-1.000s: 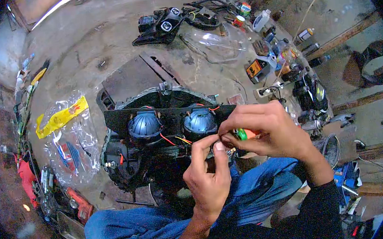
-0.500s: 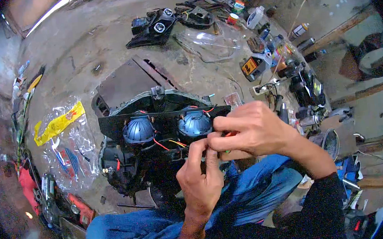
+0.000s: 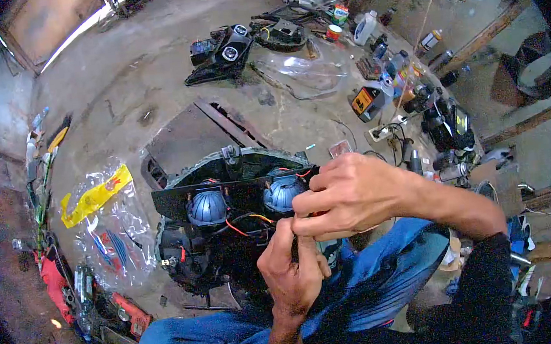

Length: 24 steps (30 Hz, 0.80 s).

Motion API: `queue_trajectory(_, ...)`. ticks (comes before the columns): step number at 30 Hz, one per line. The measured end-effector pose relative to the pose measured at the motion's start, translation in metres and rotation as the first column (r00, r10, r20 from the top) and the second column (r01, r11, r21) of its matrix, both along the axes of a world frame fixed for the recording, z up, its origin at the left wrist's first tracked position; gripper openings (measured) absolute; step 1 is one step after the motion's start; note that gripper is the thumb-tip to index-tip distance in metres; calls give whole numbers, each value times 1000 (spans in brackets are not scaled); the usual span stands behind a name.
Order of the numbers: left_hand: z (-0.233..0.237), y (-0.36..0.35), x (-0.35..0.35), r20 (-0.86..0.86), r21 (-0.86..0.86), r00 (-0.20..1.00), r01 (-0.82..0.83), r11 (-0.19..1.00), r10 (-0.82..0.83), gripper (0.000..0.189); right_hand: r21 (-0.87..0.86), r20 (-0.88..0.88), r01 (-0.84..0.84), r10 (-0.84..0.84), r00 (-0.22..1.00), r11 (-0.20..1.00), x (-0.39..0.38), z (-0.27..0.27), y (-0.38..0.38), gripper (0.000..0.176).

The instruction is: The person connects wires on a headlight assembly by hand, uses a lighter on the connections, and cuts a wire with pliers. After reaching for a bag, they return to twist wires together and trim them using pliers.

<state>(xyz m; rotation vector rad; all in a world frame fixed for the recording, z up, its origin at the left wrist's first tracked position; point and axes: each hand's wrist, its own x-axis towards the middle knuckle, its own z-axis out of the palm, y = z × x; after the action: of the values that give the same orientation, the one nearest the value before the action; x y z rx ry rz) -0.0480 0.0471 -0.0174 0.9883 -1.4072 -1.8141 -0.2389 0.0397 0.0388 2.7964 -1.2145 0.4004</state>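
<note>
Both left hand (image 3: 292, 275) and right hand (image 3: 360, 193) meet fingertip to fingertip (any grip: cannot tell); two blue domes (image 3: 206, 207), rowed left-right, lie far-left, right hand closer.

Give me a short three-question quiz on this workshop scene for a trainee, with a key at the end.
1. True or false: the fingers of the left hand and the right hand are close together.
2. Which side of the picture is the clear plastic on? A) right B) left
3. Fill in the colour: two ____ domed parts sit side by side.

Key: 1 true; 2 B; 3 blue.
</note>
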Motion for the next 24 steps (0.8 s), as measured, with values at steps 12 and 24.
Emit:
queue_trajectory(12, -9, 2, 4, -123, 40, 992, -25, 999, 29, 14, 142, -390, 207, -137, 911, 968, -41, 73, -36, 25)
queue_trajectory(24, 8, -7, 0, -130, 159, 990, -30, 987, 51, 16, 192, 222, 863, -878, 425, 467, -57, 58, 122, 31)
